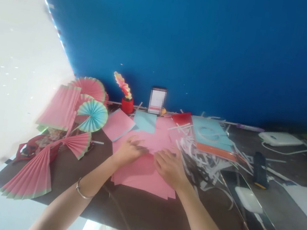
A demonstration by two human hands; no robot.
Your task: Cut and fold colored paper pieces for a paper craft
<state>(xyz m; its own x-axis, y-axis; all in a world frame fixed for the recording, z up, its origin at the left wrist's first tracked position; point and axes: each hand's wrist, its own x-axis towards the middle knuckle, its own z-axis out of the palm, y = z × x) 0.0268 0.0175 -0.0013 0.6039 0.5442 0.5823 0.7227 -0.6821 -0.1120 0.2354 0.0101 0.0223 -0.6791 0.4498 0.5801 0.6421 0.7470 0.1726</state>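
Observation:
Several sheets of pink paper [143, 177] lie in an uneven stack in front of me. My left hand [131, 153] rests on the sheets from the left, its fingers bent and close together at the paper. From the right, my right hand [170, 168] mirrors it, fingers curled onto the same paper. A darker pink strip shows between the two sets of fingertips, where both hands grip the paper. The fingertips are blurred and partly hidden. A light blue sheet [144, 121] and a pink sheet [119, 124] with a blue edge lie just beyond.
Pleated pink fans [30, 175] and a round blue fan [92, 116] crowd the left. A red pot [127, 105] stands by the blue wall. White paper strips [204, 154], a light blue stack [211, 132], a phone [264, 224] and a black-handled tool [260, 170] lie right.

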